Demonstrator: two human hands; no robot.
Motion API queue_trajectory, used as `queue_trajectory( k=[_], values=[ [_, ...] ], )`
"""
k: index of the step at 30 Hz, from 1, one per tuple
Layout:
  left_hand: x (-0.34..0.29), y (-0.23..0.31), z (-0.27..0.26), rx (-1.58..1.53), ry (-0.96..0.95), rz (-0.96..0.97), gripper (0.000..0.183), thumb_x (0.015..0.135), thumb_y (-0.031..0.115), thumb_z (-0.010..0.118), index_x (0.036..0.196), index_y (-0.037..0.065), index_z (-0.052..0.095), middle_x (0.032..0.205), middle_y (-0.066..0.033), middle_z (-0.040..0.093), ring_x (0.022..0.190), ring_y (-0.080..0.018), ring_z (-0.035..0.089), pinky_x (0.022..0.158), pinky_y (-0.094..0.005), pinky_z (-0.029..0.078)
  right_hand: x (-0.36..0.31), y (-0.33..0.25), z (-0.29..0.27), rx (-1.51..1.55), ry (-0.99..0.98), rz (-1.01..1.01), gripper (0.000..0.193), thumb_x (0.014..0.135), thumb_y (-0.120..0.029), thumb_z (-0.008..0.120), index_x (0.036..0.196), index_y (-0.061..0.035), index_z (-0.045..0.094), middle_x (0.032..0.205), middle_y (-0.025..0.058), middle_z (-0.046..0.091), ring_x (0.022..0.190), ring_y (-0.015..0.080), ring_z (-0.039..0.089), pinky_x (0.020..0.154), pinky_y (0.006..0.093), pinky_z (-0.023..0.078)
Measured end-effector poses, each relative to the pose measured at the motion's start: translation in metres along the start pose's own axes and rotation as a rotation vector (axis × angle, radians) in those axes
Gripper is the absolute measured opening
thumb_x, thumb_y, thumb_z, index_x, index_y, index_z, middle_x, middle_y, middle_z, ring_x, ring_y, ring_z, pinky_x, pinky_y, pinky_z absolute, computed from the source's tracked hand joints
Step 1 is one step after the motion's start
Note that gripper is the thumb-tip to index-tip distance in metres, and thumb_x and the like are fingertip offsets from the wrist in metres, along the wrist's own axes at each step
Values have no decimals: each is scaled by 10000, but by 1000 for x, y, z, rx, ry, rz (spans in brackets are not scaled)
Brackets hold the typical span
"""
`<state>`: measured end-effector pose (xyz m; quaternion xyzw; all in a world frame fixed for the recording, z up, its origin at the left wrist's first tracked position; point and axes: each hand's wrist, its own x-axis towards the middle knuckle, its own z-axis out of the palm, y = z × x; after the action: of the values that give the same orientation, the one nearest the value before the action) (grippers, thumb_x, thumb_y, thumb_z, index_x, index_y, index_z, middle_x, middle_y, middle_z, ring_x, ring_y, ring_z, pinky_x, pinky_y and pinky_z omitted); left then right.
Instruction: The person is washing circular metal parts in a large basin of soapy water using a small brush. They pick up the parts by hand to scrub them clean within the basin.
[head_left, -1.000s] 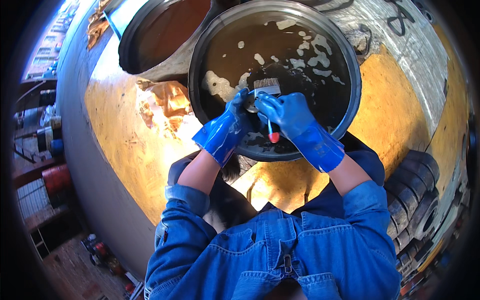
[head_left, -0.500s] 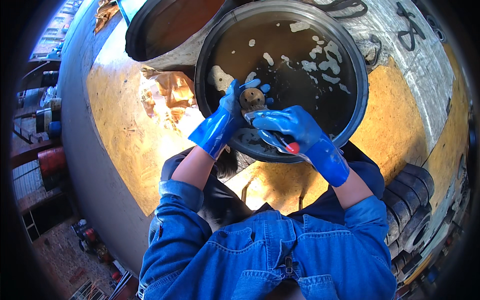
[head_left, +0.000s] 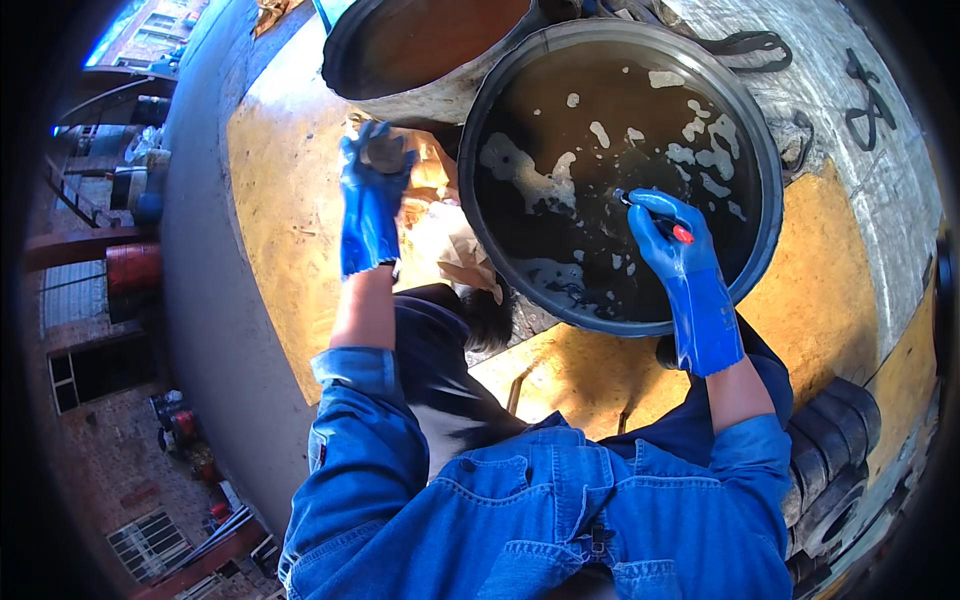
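Both my hands wear blue rubber gloves. My left hand (head_left: 368,195) is stretched out to the left of the black basin (head_left: 768,150) and holds a small round dark part (head_left: 382,153) above crumpled brown paper (head_left: 440,215). My right hand (head_left: 668,235) is over the basin's dark liquid and grips a small brush with a red end (head_left: 682,234). White foam patches float on the liquid.
A second round tub with brown liquid (head_left: 420,45) stands behind the basin. Both rest on a yellow-painted concrete surface (head_left: 280,200). Stacked dark tyres (head_left: 840,450) lie at my lower right. A grey ledge (head_left: 210,300) drops off on the left to a yard below.
My left hand has carried the round part out of the basin to the left, over the brown paper. My right hand stays over the liquid with the brush.
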<state>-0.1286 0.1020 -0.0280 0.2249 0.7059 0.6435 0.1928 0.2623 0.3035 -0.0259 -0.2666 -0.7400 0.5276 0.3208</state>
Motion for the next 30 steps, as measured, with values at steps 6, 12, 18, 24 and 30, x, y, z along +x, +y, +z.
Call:
queue_trajectory(
  k=[6,12,18,24,30],
  values=[
    [-27,-5,-46,-259,324,-191,712,1046,631,425,1603,200,319,1578,-84,420,1270,-232,556,1104,-495,410,-8,1,0,-11,-47,75,161,923,-24,725,1082,-19,751,962,75,766,876,110,712,797,254,557],
    [-37,8,-13,-180,247,-131,732,1070,578,413,1617,110,279,1664,-195,282,1568,-317,205,1272,-469,192,-7,2,-12,22,-26,24,162,930,-57,727,1087,-29,749,957,68,767,878,118,712,797,265,558],
    [-33,50,77,281,-104,-138,625,1079,505,448,1511,54,470,1535,-159,497,1408,-306,495,1183,-398,386,5,8,-33,35,105,177,131,930,-105,719,1033,-28,743,883,63,746,823,123,694,788,283,555],
    [-90,5,189,431,-866,-153,328,996,144,677,1299,20,682,1174,-79,731,1075,-150,658,930,-288,526,18,19,-51,-91,52,351,231,933,-252,642,888,-42,726,710,30,671,699,94,621,702,306,510],
    [-146,-17,274,957,-1198,361,536,843,234,813,1325,72,642,1251,-188,694,1151,-334,676,991,-402,536,17,10,-59,36,144,336,234,897,-262,674,862,-35,715,712,59,686,675,124,642,703,316,529]
  ],
)
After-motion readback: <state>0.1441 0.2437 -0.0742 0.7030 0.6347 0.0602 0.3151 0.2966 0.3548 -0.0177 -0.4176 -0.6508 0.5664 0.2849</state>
